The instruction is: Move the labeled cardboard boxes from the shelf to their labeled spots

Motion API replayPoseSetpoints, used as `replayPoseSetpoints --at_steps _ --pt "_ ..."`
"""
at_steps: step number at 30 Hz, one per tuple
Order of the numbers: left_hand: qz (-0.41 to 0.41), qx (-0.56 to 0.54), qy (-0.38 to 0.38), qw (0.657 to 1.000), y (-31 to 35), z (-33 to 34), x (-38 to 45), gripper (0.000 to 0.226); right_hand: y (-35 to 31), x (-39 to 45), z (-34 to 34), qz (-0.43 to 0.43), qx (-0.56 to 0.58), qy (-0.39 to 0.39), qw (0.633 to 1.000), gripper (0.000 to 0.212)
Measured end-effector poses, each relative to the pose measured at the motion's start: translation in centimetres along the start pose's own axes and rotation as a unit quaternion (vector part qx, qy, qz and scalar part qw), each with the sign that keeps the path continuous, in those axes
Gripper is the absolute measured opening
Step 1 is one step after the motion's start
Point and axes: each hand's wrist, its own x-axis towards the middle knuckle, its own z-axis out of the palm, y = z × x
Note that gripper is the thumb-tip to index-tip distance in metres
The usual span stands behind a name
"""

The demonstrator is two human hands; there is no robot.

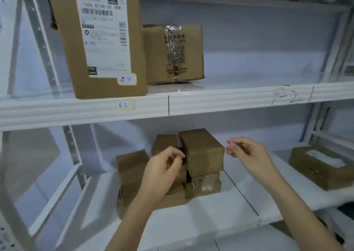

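A stack of small brown cardboard boxes sits on the lower shelf [201,222]. The top box [203,149] stands highest, over a taped box [206,183]. More boxes [132,166] lie to its left. My left hand [162,172] hovers at the top box's left side with fingers curled, holding nothing. My right hand [247,153] is just right of that box, fingers loosely bent and empty. On the upper shelf a tall box with a shipping label [99,39] stands above a small handwritten shelf tag [125,104]. A second box [174,54] sits behind it.
A flat box with a white label [321,166] lies on the neighbouring shelf at the right. The upper shelf edge [229,101] bears black divider lines and the handwritten mark "P-2" [287,95]. Metal uprights [74,155] stand at the left.
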Motion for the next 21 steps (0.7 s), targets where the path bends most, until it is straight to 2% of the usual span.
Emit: replayPoseSetpoints --at_steps 4,9,15,21 --pt "-0.030 0.046 -0.050 0.997 0.4 8.9 0.4 0.016 6.4 -0.9 -4.8 0.088 -0.030 -0.020 0.995 0.017" --pt "-0.053 0.039 -0.143 0.988 1.9 20.7 0.7 0.016 14.6 -3.0 -13.6 0.204 -0.038 -0.021 0.978 0.025" --pt "-0.076 -0.031 -0.156 0.984 4.8 31.9 0.0 0.024 20.7 -4.9 -23.5 0.270 -0.047 0.029 0.961 0.027" --pt "-0.115 -0.047 -0.213 0.969 6.5 39.8 0.4 0.029 25.2 -4.1 -29.2 0.316 -0.033 0.072 0.945 0.029"
